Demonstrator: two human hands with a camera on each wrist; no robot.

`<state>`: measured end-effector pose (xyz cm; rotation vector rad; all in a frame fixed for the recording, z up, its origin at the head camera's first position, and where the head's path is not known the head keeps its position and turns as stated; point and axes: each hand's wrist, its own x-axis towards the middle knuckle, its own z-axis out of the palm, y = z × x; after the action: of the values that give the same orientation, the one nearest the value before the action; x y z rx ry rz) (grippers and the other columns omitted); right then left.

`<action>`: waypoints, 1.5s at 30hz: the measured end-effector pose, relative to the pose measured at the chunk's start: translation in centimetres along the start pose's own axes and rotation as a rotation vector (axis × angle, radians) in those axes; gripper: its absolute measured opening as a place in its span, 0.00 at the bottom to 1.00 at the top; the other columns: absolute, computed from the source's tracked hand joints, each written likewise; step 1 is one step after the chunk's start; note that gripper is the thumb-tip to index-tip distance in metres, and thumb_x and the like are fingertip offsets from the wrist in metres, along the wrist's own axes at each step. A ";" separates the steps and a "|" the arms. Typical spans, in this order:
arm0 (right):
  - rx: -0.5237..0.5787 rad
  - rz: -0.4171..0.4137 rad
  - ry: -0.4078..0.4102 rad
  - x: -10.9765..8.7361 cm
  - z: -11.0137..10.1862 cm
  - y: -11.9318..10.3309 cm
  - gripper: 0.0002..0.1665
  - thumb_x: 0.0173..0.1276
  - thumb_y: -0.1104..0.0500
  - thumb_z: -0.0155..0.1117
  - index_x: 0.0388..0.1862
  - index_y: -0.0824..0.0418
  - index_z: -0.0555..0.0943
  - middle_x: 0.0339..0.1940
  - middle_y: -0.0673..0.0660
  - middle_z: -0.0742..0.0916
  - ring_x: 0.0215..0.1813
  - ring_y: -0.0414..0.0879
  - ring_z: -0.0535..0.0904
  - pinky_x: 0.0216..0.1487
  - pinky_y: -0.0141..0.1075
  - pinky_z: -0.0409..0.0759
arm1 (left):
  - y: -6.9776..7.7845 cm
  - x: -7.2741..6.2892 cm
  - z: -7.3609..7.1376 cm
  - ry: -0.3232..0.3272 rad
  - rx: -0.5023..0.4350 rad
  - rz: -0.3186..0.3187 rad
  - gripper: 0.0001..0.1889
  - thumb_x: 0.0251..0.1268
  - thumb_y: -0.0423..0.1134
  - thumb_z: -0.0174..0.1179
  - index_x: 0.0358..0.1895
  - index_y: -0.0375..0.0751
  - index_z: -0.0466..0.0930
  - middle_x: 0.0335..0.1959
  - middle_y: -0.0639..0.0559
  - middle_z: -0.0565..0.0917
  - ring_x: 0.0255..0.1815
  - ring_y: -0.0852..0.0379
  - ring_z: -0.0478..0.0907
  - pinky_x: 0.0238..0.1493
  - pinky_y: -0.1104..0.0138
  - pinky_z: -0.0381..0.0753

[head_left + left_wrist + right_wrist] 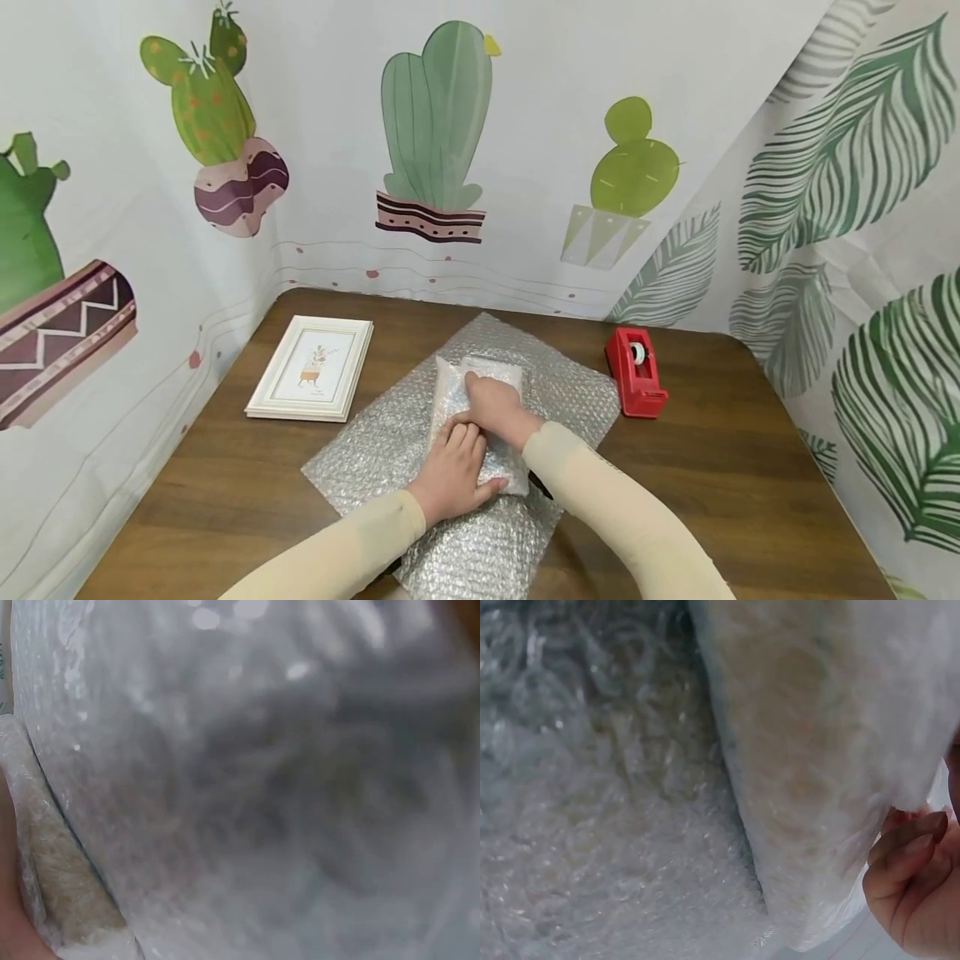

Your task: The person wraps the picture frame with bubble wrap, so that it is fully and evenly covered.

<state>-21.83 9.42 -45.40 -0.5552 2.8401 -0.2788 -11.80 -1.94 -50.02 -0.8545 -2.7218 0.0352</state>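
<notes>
A flat, pale rectangular thing [505, 467], covered in bubble wrap, lies tilted on a larger sheet of bubble wrap [382, 450]. Tan colour shows through the clear layer along its side in both wrist views. My left hand [453, 471] rests across its near left part, fingers forward and thumb out to the right. Just beyond, my right hand [493, 408] has curled fingers and pinches bubble wrap on the upper part of the package. Those bent fingers [907, 870] appear beside the wrap's edge in the right wrist view. What lies inside is blurred by the bubbles.
A white picture frame [258, 400] with a potted plant drawing lies at the back left of the brown wooden table [720, 467]. At the right, a red tape dispenser [633, 387] stands by the sheet's corner. A cactus-printed cloth [540, 167] hangs behind.
</notes>
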 end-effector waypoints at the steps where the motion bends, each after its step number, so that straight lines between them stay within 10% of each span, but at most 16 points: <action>1: 0.009 -0.002 -0.005 0.0 0.0 0.1 0.34 0.59 0.35 0.76 0.48 0.59 0.76 0.30 0.54 0.86 0.33 0.49 0.84 0.35 0.42 0.82 | 0.0 0.0 0.0 -0.007 -0.004 0.000 0.33 0.70 0.71 0.50 0.50 0.40 0.77 0.52 0.47 0.79 0.56 0.51 0.75 0.66 0.50 0.75; 8: 0.146 -0.070 -0.031 0.0 -0.5 1.5 0.27 0.60 0.40 0.77 0.35 0.56 0.72 0.22 0.48 0.74 0.26 0.42 0.67 0.30 0.33 0.65 | 0.2 0.3 -0.3 -0.089 -0.030 -0.018 0.37 0.71 0.72 0.46 0.56 0.39 0.77 0.57 0.46 0.79 0.61 0.49 0.75 0.65 0.43 0.76; 22: 0.303 -0.236 -0.010 -0.7 -1.3 3.9 0.06 0.68 0.62 0.69 0.33 0.62 0.80 0.27 0.54 0.83 0.30 0.37 0.71 0.34 0.27 0.72 | 0.0 0.2 -0.7 -0.177 -0.068 -0.049 0.43 0.73 0.72 0.42 0.70 0.36 0.72 0.71 0.43 0.74 0.67 0.47 0.73 0.71 0.39 0.71; 31: 0.434 -0.153 -0.108 -1.0 -2.9 5.0 0.06 0.68 0.64 0.70 0.38 0.68 0.85 0.32 0.59 0.87 0.32 0.38 0.76 0.38 0.28 0.76 | 0.1 0.2 -0.5 -0.169 -0.037 -0.051 0.42 0.73 0.73 0.44 0.68 0.39 0.74 0.68 0.48 0.74 0.63 0.48 0.72 0.70 0.40 0.73; 45: 0.275 -0.083 -0.128 -1.0 -3.4 4.4 0.10 0.66 0.61 0.71 0.26 0.65 0.86 0.25 0.54 0.87 0.27 0.37 0.73 0.33 0.27 0.74 | 0.4 -0.3 -0.1 -0.090 -0.002 -0.051 0.41 0.71 0.72 0.48 0.66 0.37 0.76 0.65 0.47 0.75 0.57 0.49 0.74 0.68 0.42 0.75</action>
<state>-23.33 14.30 -43.00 -0.6076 2.6000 -0.6144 -11.36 -1.78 -50.08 -0.8025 -2.8262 0.0619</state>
